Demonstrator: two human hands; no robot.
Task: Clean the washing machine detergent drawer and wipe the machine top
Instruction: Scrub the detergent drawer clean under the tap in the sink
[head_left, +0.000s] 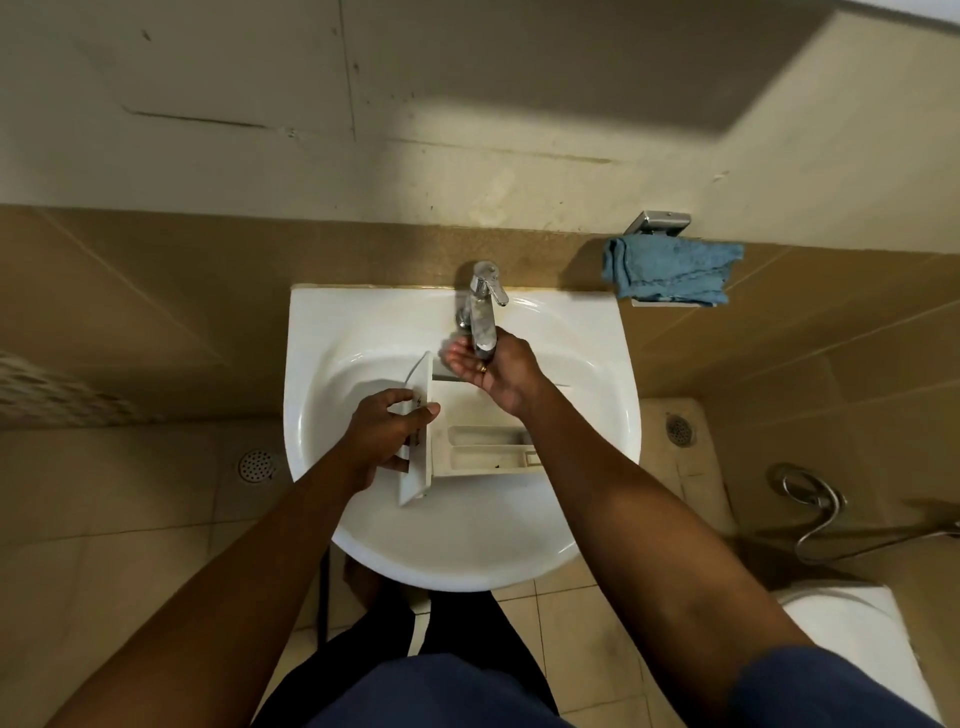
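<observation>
dingy white detergent drawer (485, 449)

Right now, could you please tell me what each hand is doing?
Left hand: grips the drawer by its front panel.
Right hand: open, cupped under the tap, holding nothing.
</observation>
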